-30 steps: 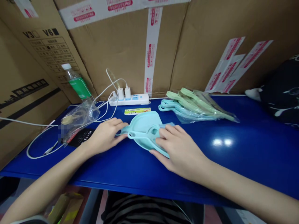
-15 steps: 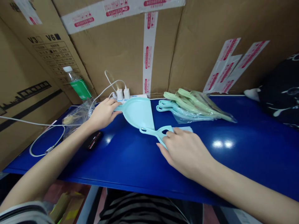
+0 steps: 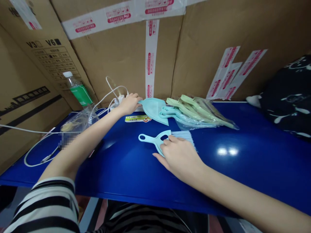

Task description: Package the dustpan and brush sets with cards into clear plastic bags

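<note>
My left hand (image 3: 130,103) grips the handle end of a light-blue dustpan (image 3: 154,110) near the back of the blue table. The pan is tilted, and its right side meets the handles of a wrapped light-blue set (image 3: 170,111). Closer to me, my right hand (image 3: 181,155) is closed over the head of a light-blue hand brush (image 3: 157,139). The brush's looped handle points left and its pale bristles show to the right, beyond my fingers. A yellow-green printed strip (image 3: 137,118) lies under and left of the dustpan.
Green dustpan sets (image 3: 204,108) in clear plastic lie right of the dustpan. A bottle with a green label (image 3: 81,94), a crumpled clear bag (image 3: 77,121) and white cables (image 3: 36,132) are at the left. Cardboard boxes (image 3: 116,55) wall the back; a black patterned bag (image 3: 289,97) is at right.
My left hand has carried the dustpan back and to the right and tilted it, uncovering the printed strip. My right hand and the brush have shifted slightly left in view.
</note>
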`<state>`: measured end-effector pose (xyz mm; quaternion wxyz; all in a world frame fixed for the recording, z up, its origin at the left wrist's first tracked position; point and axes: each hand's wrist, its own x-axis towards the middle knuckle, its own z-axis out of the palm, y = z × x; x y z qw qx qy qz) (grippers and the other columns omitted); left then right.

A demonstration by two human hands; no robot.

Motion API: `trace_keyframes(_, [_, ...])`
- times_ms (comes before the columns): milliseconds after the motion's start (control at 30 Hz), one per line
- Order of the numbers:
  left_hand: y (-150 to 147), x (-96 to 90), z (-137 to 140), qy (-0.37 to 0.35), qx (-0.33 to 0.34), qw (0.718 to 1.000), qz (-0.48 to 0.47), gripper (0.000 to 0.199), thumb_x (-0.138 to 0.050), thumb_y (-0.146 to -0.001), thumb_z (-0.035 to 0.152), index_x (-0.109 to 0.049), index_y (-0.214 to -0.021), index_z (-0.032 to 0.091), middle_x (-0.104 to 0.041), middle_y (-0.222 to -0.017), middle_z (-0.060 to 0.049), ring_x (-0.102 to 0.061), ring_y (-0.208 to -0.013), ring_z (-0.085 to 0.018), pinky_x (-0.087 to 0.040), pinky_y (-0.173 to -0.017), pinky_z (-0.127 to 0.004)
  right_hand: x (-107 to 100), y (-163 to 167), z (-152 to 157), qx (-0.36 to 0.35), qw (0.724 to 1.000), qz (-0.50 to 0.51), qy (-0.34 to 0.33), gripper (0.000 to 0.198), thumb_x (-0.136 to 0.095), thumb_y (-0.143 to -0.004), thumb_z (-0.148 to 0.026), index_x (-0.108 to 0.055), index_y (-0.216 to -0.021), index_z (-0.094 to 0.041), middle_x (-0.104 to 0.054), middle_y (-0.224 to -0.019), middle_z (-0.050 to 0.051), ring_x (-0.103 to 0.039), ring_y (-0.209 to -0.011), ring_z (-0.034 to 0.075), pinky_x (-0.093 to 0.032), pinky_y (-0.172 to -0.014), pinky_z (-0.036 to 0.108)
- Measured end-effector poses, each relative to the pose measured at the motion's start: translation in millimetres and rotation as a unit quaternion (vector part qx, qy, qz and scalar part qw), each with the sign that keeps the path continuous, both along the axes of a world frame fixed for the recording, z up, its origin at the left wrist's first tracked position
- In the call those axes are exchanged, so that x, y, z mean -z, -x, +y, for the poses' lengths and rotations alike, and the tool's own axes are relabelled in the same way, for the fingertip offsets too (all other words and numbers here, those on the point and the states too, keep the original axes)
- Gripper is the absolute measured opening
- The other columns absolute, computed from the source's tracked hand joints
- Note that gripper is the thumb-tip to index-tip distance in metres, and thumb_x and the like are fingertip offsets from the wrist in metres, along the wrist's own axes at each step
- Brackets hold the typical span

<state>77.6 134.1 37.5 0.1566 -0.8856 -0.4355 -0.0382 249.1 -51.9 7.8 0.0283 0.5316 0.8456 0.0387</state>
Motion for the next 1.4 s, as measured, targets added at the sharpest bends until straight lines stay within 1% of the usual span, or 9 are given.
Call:
trace_keyframes(200, [-19, 6.0, 15, 0.011, 0.006, 1.0, 0.006, 0.033, -0.046, -0.094, 0.022, -0.06, -0.123, 0.014, -0.061, -0.113, -0.013, -0.058, -0.109, -0.026, -0.044, -0.095, -0.037, 2, 1, -1, -0.008, 0.999, 0.015, -0.03, 0.031, -0.053, -0.093, -0.032, -0.075, -0.088, -0.012, -0.073, -0.086, 0.016, -0.064, -0.093, 0.028, -0.047, -0.073, 0.034])
trace_keyframes(467, [-32, 15.0, 26, 0.028, 0.028, 0.999, 0.025, 0.035, -0.045, -0.093, 0.019, -0.059, -0.125, 0.017, -0.063, -0.114, -0.012, -0.059, -0.108, -0.024, -0.045, -0.092, -0.033, 6, -5, 2, -0.034, 0.999, 0.037, -0.021, 0.025, -0.055, -0.088, -0.028, -0.074, -0.081, -0.013, -0.072, -0.08, 0.015, -0.061, -0.099, 0.03, -0.045, -0.08, 0.037])
trace_keyframes(667, [-29, 17.7, 22, 0.023, 0.03, 0.998, 0.047, 0.047, -0.038, -0.09, 0.007, -0.047, -0.136, 0.009, -0.058, -0.129, -0.016, -0.054, -0.119, -0.023, -0.041, -0.098, -0.033, 2, -5, 8, 0.014, 0.999, 0.043, 0.028, 0.024, -0.048, -0.093, -0.025, -0.068, -0.086, -0.015, -0.072, -0.082, 0.009, -0.068, -0.076, 0.023, -0.039, -0.058, 0.031])
trace_keyframes(800, [-27, 13.1, 3, -0.007, 0.026, 0.998, 0.054, 0.052, -0.034, -0.086, 0.001, -0.043, -0.137, 0.002, -0.051, -0.135, -0.022, -0.047, -0.126, -0.029, -0.04, -0.099, -0.04, 2, -5, 13, 0.03, 0.998, 0.041, 0.034, 0.024, -0.047, -0.096, -0.03, -0.065, -0.089, -0.015, -0.071, -0.083, 0.008, -0.069, -0.071, 0.024, -0.032, -0.052, 0.03])
trace_keyframes(933, [-24, 7.8, -30, -0.002, 0.055, 0.995, 0.082, 0.041, -0.034, -0.088, 0.005, -0.062, -0.117, 0.005, -0.062, -0.116, -0.019, -0.053, -0.115, -0.031, -0.042, -0.093, -0.043, 3, -6, 16, 0.032, 0.998, 0.053, 0.031, 0.025, -0.046, -0.096, -0.033, -0.062, -0.101, -0.015, -0.072, -0.085, 0.009, -0.07, -0.074, 0.026, -0.032, -0.053, 0.031])
trace_keyframes(1000, [-22, 8.1, -49, 0.011, 0.081, 0.992, 0.1, 0.037, -0.038, -0.088, 0.008, -0.065, -0.114, 0.009, -0.065, -0.11, -0.017, -0.055, -0.111, -0.029, -0.043, -0.092, -0.042, 3, -8, 16, 0.032, 0.997, 0.057, 0.033, 0.025, -0.047, -0.096, -0.034, -0.06, -0.106, -0.015, -0.072, -0.084, 0.009, -0.07, -0.074, 0.027, -0.032, -0.053, 0.031])
trace_keyframes(1233, [-16, 26.4, -101, 0.037, 0.181, 0.971, 0.153, 0.029, -0.048, -0.087, 0.015, -0.065, -0.111, 0.012, -0.067, -0.105, -0.012, -0.06, -0.099, -0.025, -0.045, -0.083, -0.035, -2, -16, 20, 0.013, 0.995, 0.082, 0.053, 0.017, -0.051, -0.092, -0.028, -0.064, -0.099, -0.019, -0.067, -0.066, 0.002, -0.067, -0.07, 0.022, -0.033, -0.054, 0.027])
trace_keyframes(1333, [-16, 32.0, -109, 0.023, 0.172, 0.972, 0.159, 0.028, -0.045, -0.092, 0.011, -0.064, -0.112, 0.011, -0.067, -0.096, -0.01, -0.062, -0.09, -0.021, -0.045, -0.078, -0.032, -11, -27, 30, 0.031, 0.996, 0.086, -0.007, 0.019, -0.05, -0.091, -0.027, -0.065, -0.099, -0.02, -0.067, -0.069, 0.002, -0.064, -0.069, 0.021, -0.034, -0.055, 0.027])
trace_keyframes(1400, [-17, 32.6, -112, 0.022, 0.168, 0.972, 0.164, 0.029, -0.043, -0.093, 0.009, -0.064, -0.113, 0.012, -0.067, -0.094, -0.009, -0.063, -0.085, -0.02, -0.044, -0.075, -0.031, -17, -40, 40, 0.075, 0.987, 0.086, -0.113, 0.021, -0.05, -0.09, -0.026, -0.066, -0.101, -0.017, -0.068, -0.083, 0.009, -0.064, -0.083, 0.025, -0.04, -0.062, 0.029])
